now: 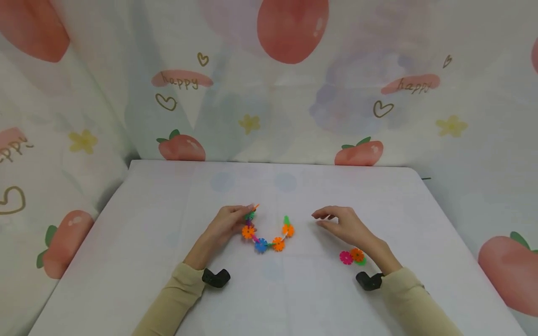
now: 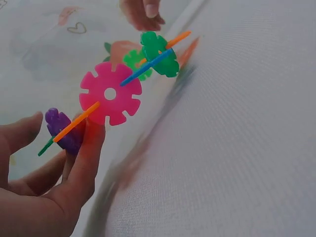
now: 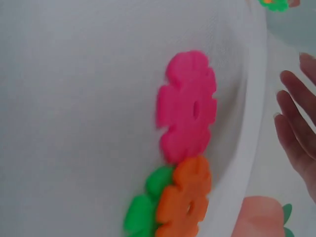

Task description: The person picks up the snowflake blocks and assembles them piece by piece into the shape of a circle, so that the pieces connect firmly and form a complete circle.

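Nearest, by the right wrist, three loose flower pieces [image 1: 352, 256] lie together on the white desk [image 1: 168, 210]: pink, orange and green. Further, the right hand [image 1: 342, 224] hovers with an empty grip, fingers loosely spread. The left hand [image 1: 229, 221] pinches one end of the curved flower chain [image 1: 269, 235], which lies between both hands.

Beige long sleeves [image 1: 176, 298] on both arms; black camera mount [image 1: 216, 277] at each wrist.
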`<control>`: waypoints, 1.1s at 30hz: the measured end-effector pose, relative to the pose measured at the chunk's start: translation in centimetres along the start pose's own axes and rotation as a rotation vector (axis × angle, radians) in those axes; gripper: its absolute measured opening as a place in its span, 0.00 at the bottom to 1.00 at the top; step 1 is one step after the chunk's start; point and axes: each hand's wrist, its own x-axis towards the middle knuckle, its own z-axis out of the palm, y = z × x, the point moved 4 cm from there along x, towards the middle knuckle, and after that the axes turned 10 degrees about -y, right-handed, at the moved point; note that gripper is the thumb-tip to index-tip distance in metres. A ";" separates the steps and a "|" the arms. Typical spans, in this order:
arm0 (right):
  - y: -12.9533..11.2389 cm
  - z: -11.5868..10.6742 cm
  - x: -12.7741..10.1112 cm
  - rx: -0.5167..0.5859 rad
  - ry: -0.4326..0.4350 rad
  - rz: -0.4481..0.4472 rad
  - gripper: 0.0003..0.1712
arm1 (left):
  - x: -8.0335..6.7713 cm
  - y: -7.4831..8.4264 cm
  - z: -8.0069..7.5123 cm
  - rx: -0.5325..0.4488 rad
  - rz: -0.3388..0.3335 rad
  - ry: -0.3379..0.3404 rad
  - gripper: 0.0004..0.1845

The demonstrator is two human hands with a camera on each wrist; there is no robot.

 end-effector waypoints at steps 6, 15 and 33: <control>1.4 -0.6 -2.8 -0.020 -0.013 0.030 0.11 | -0.1 0.0 -0.1 0.000 0.003 -0.011 0.23; 2.6 -0.7 -5.7 -0.049 -0.175 0.150 0.13 | 0.0 -0.2 -0.2 0.014 0.024 -0.048 0.25; 1.7 0.3 -4.3 0.035 -0.108 0.074 0.10 | 0.3 0.0 1.0 0.038 0.057 -0.138 0.23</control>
